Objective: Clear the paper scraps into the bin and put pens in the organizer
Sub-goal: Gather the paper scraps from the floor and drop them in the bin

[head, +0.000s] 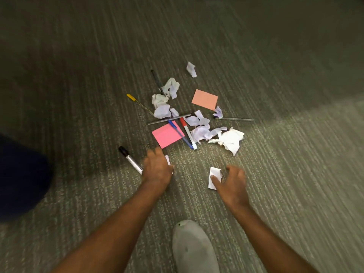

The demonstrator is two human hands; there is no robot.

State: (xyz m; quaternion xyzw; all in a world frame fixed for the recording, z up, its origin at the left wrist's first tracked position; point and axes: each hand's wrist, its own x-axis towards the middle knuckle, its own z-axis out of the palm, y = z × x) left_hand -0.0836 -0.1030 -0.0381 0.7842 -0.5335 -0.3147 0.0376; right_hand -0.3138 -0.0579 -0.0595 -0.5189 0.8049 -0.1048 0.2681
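Pens and paper scraps lie scattered on the carpet. My left hand point(157, 166) hangs palm down, fingers curled over a small white scrap point(167, 160), and it hides the end of a black-capped marker point(130, 158). My right hand point(233, 184) has its fingers apart and its thumb on a folded white scrap point(214, 174). Beyond them are a pink sticky note point(166, 136), a blue pen point(180, 133), a red-capped marker point(188, 133), a yellow-capped pen point(137, 102), a dark pen point(157, 80) and crumpled white paper point(230, 139). No bin or organizer shows.
A salmon note point(204, 99) and two thin grey sticks point(169, 119) point(236, 119) lie in the pile. A lone scrap point(191, 69) sits farther back. My grey shoe point(194, 247) is between my arms. A dark blue shape point(19, 174) fills the left edge.
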